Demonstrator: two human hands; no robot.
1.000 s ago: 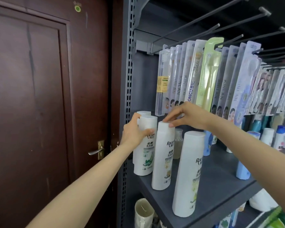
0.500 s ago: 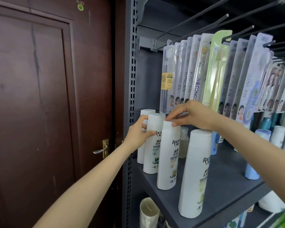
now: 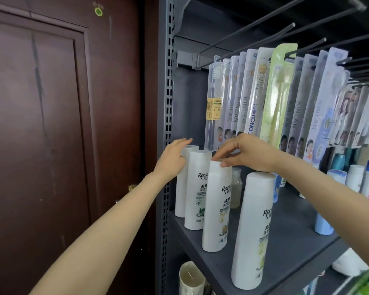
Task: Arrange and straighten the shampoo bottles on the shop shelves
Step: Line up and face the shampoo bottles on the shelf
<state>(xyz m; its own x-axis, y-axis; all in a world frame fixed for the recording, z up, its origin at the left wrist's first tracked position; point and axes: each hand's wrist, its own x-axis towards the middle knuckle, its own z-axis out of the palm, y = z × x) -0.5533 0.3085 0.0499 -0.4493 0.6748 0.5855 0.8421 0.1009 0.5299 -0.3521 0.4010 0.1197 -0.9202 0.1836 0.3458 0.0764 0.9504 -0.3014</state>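
Observation:
Four white shampoo bottles stand in a row along the left end of the grey shelf (image 3: pixel 290 241). The rearmost bottle (image 3: pixel 180 194) sits against the shelf upright, then the second bottle (image 3: pixel 197 188), the third bottle (image 3: pixel 216 209) and the front bottle (image 3: pixel 254 231) nearest me. My left hand (image 3: pixel 173 159) reaches in from the left with fingers stretched over the rearmost bottle's cap, its thumb against the second bottle. My right hand (image 3: pixel 247 154) comes from the right and pinches the third bottle's cap from above.
Toothbrush packs (image 3: pixel 254 99) hang from hooks just above my hands. A small glass jar (image 3: pixel 235 188) stands behind the third bottle. Blue and white bottles (image 3: pixel 323 226) fill the shelf's right side. A dark wooden door (image 3: pixel 51 124) lies left of the perforated upright (image 3: pixel 167 81).
My left hand has let go of the second bottle and stretched its fingers back over the rearmost one. My right hand stays on the third bottle's cap.

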